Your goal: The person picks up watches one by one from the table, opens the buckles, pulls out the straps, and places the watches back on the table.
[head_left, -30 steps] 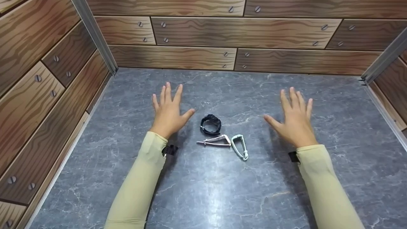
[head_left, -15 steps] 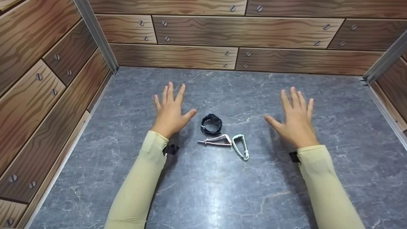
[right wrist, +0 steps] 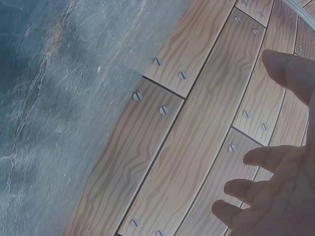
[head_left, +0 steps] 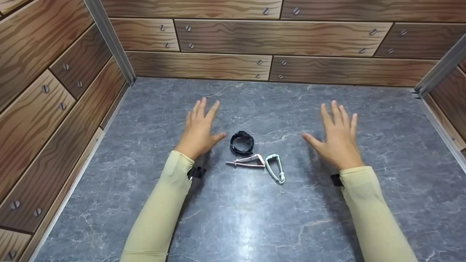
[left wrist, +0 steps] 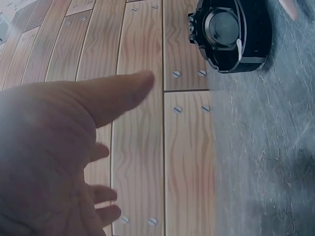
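Note:
A black wristwatch (head_left: pixel 248 138) stands on its side on the grey marbled surface, its strap closed into a loop; the left wrist view shows its metal case back (left wrist: pixel 222 27). In front of it lie a pink triangular loop (head_left: pixel 257 156) with a thin tail and a pale green triangular loop (head_left: pixel 270 169), both cord-like. My left hand (head_left: pixel 198 134) is held left of the watch, fingers spread, thumb pointing towards it but apart. My right hand (head_left: pixel 338 142) is held farther off on the right, fingers spread and holding nothing.
Wood-patterned panels (head_left: pixel 225 65) wall in the back and both sides. Metal corner posts (head_left: pixel 113 43) rise at the back left and back right. A bright reflection lies on the marbled surface (head_left: pixel 233 225) in front of the loops.
My left hand has shifted slightly right and turned a little, its fingers leaning towards the watch. The right hand, the watch and both loops have stayed in place.

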Demonstrator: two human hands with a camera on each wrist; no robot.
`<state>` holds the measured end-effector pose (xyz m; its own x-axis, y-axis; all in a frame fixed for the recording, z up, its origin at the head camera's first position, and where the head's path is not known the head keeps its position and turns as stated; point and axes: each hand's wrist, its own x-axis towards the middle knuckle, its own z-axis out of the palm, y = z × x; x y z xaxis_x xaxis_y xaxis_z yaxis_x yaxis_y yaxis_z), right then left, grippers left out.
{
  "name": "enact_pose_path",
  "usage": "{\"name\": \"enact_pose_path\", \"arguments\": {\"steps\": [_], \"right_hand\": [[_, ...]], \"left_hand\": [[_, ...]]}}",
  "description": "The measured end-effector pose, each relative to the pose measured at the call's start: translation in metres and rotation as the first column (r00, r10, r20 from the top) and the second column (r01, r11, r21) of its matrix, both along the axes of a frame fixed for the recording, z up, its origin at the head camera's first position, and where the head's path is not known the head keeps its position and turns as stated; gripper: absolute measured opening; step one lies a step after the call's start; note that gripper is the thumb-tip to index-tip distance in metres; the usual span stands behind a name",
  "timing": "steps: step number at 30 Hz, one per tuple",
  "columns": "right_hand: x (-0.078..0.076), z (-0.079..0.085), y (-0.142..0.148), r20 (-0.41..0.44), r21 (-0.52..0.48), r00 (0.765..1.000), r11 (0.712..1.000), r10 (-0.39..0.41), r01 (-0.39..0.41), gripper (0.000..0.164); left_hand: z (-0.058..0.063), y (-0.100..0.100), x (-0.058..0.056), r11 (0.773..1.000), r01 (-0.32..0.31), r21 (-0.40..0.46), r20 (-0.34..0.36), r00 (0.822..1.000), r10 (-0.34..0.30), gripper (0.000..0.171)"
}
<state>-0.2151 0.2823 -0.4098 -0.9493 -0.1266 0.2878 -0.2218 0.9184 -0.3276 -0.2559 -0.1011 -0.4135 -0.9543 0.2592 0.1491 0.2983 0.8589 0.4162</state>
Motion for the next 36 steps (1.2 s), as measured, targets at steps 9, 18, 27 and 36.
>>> {"name": "enact_pose_path", "arguments": {"steps": [9, 18, 27, 36], "right_hand": [[0.000, 0.003, 0.000, 0.008, 0.003, 1.000, 1.000, 0.005, -0.005, 0.097], [0.001, 0.002, 0.000, 0.027, 0.003, 1.000, 1.000, 0.010, -0.011, 0.098], [0.001, -0.002, 0.000, 0.055, -0.009, 0.998, 0.999, 0.033, -0.033, 0.096], [0.000, -0.004, -0.002, 0.068, -0.012, 0.997, 0.999, 0.042, -0.041, 0.097]], "left_hand": [[0.000, 0.005, 0.003, 0.982, 0.184, -0.046, -0.008, 0.983, -0.185, 0.042], [-0.013, 0.016, 0.008, 0.950, 0.293, -0.110, -0.012, 0.955, -0.296, 0.027], [-0.026, 0.029, 0.009, 0.937, 0.309, -0.165, 0.016, 0.951, -0.310, 0.027], [-0.038, 0.038, 0.008, 0.935, 0.301, -0.189, -0.025, 0.950, -0.311, 0.025]]}}
